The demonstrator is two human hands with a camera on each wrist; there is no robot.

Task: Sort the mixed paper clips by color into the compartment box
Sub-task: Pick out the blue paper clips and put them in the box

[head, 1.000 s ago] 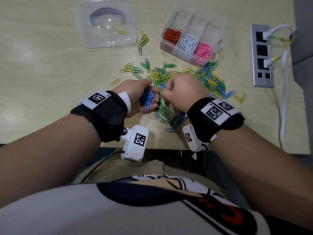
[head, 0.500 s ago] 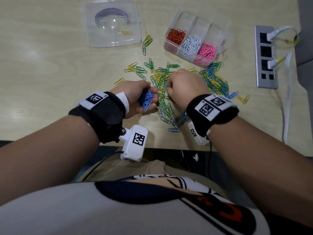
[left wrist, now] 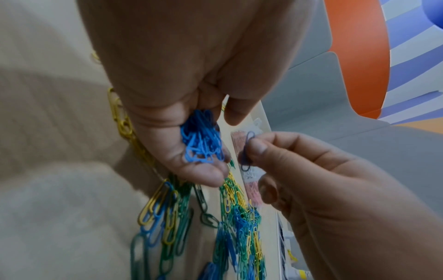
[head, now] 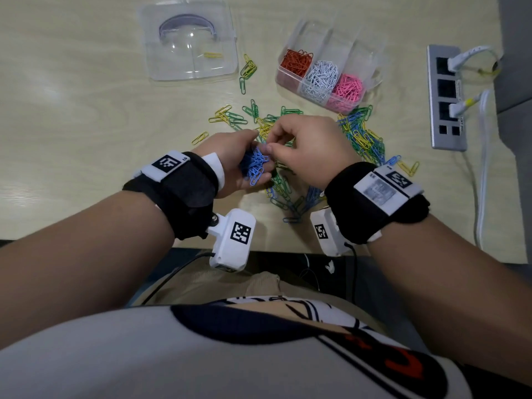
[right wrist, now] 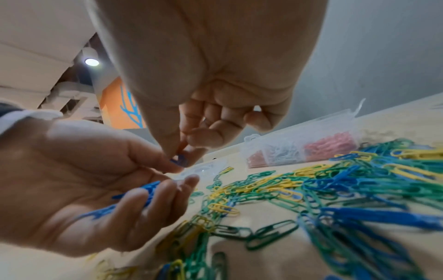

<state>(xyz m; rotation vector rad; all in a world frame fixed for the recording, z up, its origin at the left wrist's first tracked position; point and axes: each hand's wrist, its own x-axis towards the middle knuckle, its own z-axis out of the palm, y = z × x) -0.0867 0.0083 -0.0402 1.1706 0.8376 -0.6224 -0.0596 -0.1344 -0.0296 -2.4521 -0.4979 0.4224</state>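
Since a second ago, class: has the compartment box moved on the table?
No. The compartment box sits just as far to the left of the power strip as before, at the same angle.

Landmark: loose clips (head: 290,156), mid table (head: 72,125). Box (head: 371,67) sat behind them, to the right; lid (head: 188,38) behind, to the left. Power strip (head: 444,96) lay far right. Both hands (head: 233,159) (head: 311,151) were over the clips, near side.
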